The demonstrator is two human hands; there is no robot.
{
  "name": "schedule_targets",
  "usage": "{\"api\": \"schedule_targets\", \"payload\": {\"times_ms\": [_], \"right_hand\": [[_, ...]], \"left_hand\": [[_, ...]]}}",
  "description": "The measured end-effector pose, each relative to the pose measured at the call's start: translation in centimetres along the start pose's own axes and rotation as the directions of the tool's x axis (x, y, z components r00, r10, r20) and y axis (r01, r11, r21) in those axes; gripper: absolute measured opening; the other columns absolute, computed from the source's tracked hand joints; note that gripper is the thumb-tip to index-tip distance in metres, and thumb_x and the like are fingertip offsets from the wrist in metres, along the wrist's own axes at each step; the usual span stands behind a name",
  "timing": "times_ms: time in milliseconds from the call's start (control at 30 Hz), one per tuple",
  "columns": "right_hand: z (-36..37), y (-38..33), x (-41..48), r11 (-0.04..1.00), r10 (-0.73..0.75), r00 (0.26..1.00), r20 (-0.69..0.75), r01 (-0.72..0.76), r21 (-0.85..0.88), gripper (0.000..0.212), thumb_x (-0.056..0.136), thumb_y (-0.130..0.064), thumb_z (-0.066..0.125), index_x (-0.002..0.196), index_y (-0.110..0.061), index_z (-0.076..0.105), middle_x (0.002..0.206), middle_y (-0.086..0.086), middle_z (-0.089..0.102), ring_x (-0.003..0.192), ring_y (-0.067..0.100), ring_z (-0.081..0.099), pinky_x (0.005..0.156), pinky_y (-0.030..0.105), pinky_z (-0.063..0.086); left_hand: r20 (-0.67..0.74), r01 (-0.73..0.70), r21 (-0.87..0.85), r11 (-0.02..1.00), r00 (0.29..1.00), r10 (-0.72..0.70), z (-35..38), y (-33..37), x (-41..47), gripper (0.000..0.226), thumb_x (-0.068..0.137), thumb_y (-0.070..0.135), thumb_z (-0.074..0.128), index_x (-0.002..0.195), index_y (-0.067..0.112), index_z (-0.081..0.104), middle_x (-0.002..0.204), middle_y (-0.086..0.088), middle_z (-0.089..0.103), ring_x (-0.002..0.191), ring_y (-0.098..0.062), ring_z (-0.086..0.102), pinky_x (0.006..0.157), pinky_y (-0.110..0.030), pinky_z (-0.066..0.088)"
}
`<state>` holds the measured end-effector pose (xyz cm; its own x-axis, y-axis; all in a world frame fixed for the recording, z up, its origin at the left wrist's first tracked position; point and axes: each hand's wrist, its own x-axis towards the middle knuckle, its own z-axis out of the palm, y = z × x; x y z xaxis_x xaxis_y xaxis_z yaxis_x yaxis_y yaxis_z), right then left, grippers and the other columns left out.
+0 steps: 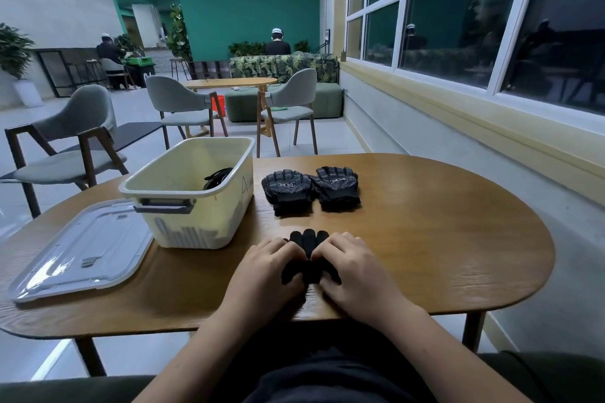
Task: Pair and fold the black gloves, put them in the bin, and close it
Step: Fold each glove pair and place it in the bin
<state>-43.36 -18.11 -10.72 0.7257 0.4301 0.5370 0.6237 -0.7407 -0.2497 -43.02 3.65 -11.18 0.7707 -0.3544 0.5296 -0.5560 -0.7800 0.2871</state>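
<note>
Black gloves (307, 258) near the table's (458, 245) front edge, gripped by left hand (271, 267) and right hand (353, 267). Two folded pairs (311, 191) mid-table. Open bin (193, 193) toward the left; lid (82, 249) at the left edge. Right half bare.

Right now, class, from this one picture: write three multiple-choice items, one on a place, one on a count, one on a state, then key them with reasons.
1. Where is the lid? A. flat on the table, left of the bin B. on the bin C. on a chair
2. How many glove bundles lie untouched on the table? A. one B. two C. four
3. The left hand and right hand are: A. empty B. lifting the lid C. holding black gloves
Key: 1 A, it lies beside the open bin; 2 B, two sit side by side beyond the hands; 3 C, both grip the dark fabric.
</note>
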Motion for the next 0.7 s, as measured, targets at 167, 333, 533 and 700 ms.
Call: {"api": "schedule_targets", "payload": {"times_ms": [167,333,533,700], "right_hand": [[0.2,0.1,0.0,1.0,0.011,1.0,-0.004,-0.011,0.02,0.018,0.088,-0.028,0.062,0.106,-0.026,0.062,0.098,-0.009,0.057,0.092,0.014,0.049,0.083,0.033,0.042],[0.4,0.3,-0.1,0.996,0.049,0.999,-0.007,-0.048,0.075,0.015,0.093,-0.028,0.059,0.108,-0.026,0.061,0.095,-0.009,0.059,0.088,0.013,0.049,0.079,0.029,0.04],[0.7,0.7,0.1,0.998,0.053,0.997,-0.063,-0.051,0.033,0.006,0.098,-0.027,0.054,0.1,-0.026,0.06,0.089,-0.01,0.061,0.085,0.015,0.049,0.079,0.035,0.042],[0.8,1.0,0.0,0.999,0.044,0.995,-0.093,-0.041,0.029,0.009,0.098,-0.026,0.057,0.099,-0.021,0.065,0.1,-0.006,0.06,0.097,0.021,0.053,0.087,0.042,0.05]], "left_hand": [[-0.022,-0.002,0.003,1.0,1.0,0.002,-0.1,0.2,-0.2,0.025,0.083,0.038,0.067,0.106,0.034,0.058,0.094,0.019,0.063,0.091,-0.006,0.053,0.074,-0.032,0.043],[-0.03,0.021,0.016,1.0,0.999,-0.021,0.2,0.2,-0.1,0.017,0.088,0.036,0.064,0.104,0.036,0.058,0.091,0.015,0.065,0.09,-0.01,0.054,0.072,-0.032,0.038],[-0.045,0.033,0.021,0.999,0.998,-0.032,0.3,0.0,0.1,0.009,0.094,0.039,0.054,0.098,0.034,0.061,0.092,0.016,0.062,0.091,-0.012,0.049,0.075,-0.038,0.045],[-0.09,-0.004,0.014,1.0,0.996,0.006,0.3,-0.1,0.2,0.008,0.096,0.03,0.064,0.1,0.027,0.07,0.1,0.011,0.059,0.095,-0.015,0.051,0.08,-0.038,0.05]]}}
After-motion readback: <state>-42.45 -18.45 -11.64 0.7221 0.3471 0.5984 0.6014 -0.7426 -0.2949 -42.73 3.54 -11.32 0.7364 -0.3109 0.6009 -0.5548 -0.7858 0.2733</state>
